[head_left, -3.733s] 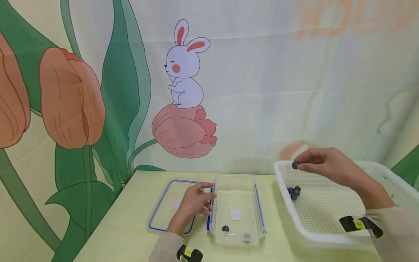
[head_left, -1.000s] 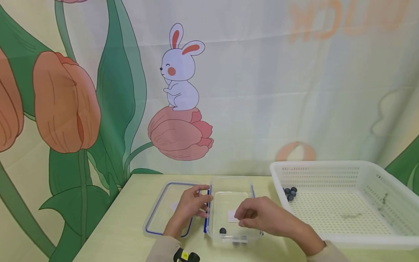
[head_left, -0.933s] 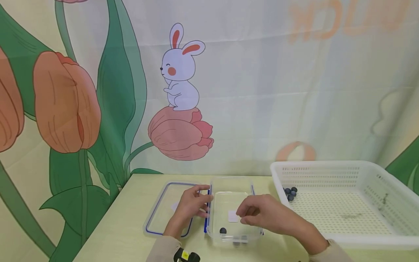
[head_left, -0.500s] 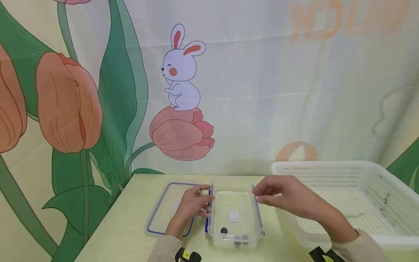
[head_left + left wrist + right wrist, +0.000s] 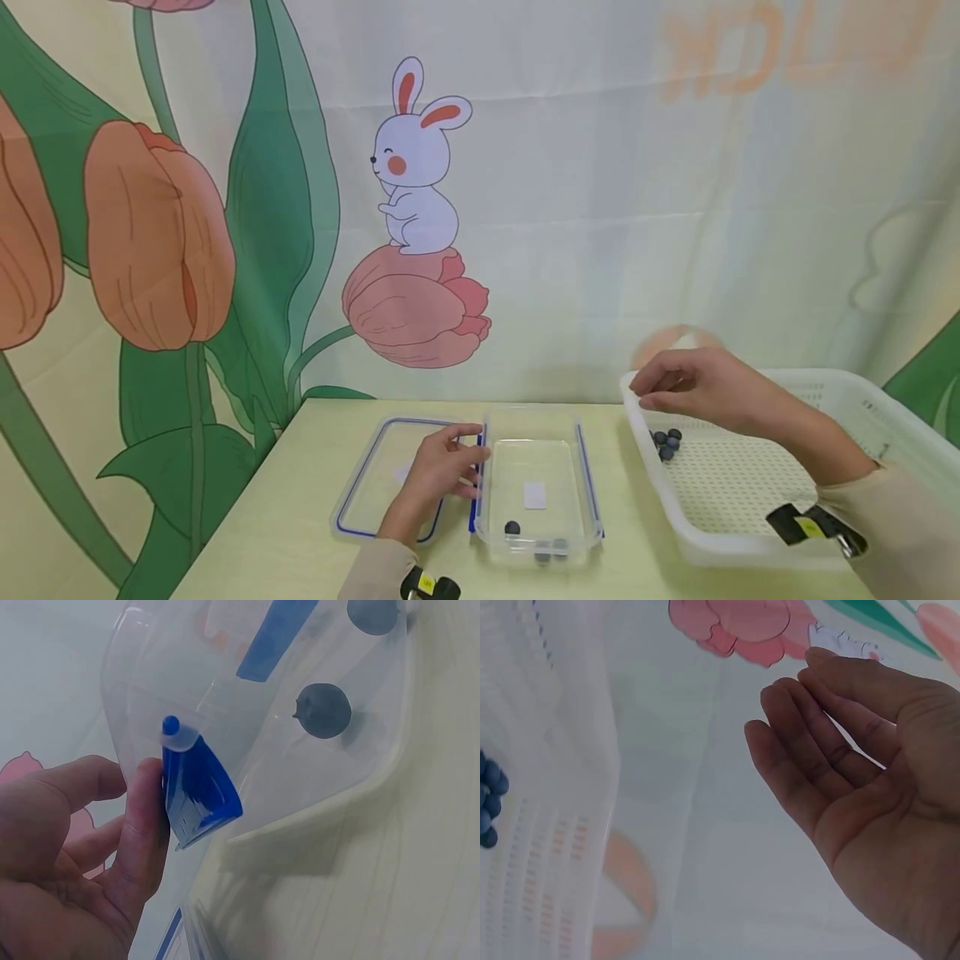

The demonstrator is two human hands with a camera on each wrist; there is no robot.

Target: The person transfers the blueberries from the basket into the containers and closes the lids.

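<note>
My left hand (image 5: 442, 467) rests against the left side of a clear plastic food container (image 5: 577, 517), its fingers touching the wall beside a blue clip (image 5: 199, 791) in the left wrist view. Inside the container, at its near end, lie a few blueberries (image 5: 512, 528); another blueberry (image 5: 322, 710) shows close up through the wall. My right hand (image 5: 705, 392) hovers over the left rim of a white plastic basket (image 5: 660, 492). Its fingers are loosely bent and hold nothing, as the right wrist view shows. Several blueberries (image 5: 667, 443) cluster at the basket's left side, below that hand.
A clear lid with a blue seal (image 5: 360, 475) lies on the pale table (image 5: 262, 533), left of the container and partly behind my left hand. Behind the table hangs a cloth backdrop (image 5: 562, 208) printed with tulips and a rabbit.
My right hand carried a blueberry from the basket to the container and let it go. It has since moved back right and up, over the basket's rim. My left hand has stayed put.
</note>
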